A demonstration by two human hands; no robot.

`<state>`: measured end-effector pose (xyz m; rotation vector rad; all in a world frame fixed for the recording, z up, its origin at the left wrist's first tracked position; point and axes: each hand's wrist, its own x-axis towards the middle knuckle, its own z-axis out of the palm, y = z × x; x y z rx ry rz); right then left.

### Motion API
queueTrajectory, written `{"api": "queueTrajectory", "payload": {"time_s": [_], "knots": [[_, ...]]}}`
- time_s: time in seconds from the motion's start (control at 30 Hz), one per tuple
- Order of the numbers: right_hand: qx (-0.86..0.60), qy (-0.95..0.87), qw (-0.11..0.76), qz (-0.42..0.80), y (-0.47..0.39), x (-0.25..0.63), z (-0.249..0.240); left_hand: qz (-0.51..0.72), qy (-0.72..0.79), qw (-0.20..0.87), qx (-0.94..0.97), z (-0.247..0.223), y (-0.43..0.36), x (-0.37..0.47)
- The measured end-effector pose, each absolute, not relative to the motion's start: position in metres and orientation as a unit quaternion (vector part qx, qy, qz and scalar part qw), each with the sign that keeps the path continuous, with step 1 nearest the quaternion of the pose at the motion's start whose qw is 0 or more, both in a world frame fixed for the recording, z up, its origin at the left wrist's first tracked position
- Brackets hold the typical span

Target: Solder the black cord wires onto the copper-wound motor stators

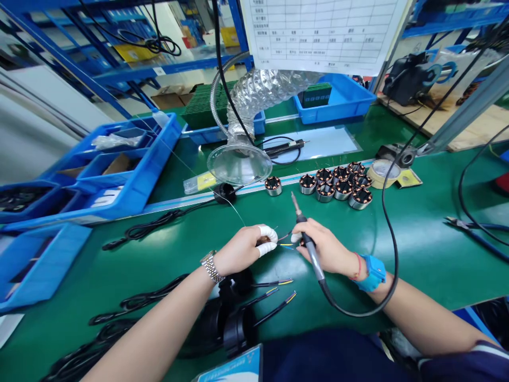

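My left hand (254, 245), with white covers on its fingertips, is closed around a small part that is mostly hidden, beside thin coloured wires (286, 245). A thin solder-like wire runs down toward this hand. My right hand (321, 245) grips a soldering iron (314, 257), its tip pointing up and away. Its fingertips also meet near the wire ends, by a small coppery piece mostly hidden there. Behind the iron stand several copper-wound stator cores (342, 187), and a single stator (273, 185) sits apart to their left.
A clear fume hood (239, 163) hangs from a foil duct. Blue bins (135, 175) stand at left. Black housings (238, 326) with cables lie near my body. Tape (384, 173) and pliers (461, 224) are at right. The iron's cord loops around my right wrist.
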<state>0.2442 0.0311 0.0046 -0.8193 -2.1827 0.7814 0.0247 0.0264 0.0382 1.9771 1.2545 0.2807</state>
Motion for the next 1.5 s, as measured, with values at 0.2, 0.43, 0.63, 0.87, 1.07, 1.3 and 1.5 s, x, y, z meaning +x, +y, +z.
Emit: {"api": "queueTrajectory", "payload": {"time_s": [0.2, 0.43, 0.63, 0.87, 1.07, 1.3, 1.5], "knots": [[-0.333, -0.835, 0.355, 0.256, 0.032, 0.231, -0.010, 0.118, 0.506, 0.370, 0.770, 0.035, 0.024, 0.030], [-0.363, -0.797, 0.403, 0.266, 0.028, 0.233, -0.015, 0.107, 0.525, 0.378, 0.755, 0.037, 0.025, 0.036], [-0.364, -0.792, 0.414, 0.262, 0.026, 0.235, -0.016, 0.125, 0.524, 0.425, 0.727, 0.037, 0.029, 0.055], [-0.368, -0.781, 0.397, 0.312, 0.026, 0.236, -0.011, 0.154, 0.527, 0.453, 0.702, 0.030, 0.026, 0.050], [-0.373, -0.775, 0.368, 0.354, 0.028, 0.233, -0.002, 0.157, 0.530, 0.424, 0.717, 0.034, 0.024, 0.049], [-0.374, -0.761, 0.360, 0.390, 0.030, 0.233, -0.002, 0.166, 0.535, 0.453, 0.693, 0.033, 0.023, 0.048], [-0.372, -0.758, 0.356, 0.400, 0.031, 0.234, -0.001, 0.167, 0.534, 0.463, 0.688, 0.033, 0.023, 0.048]]}}
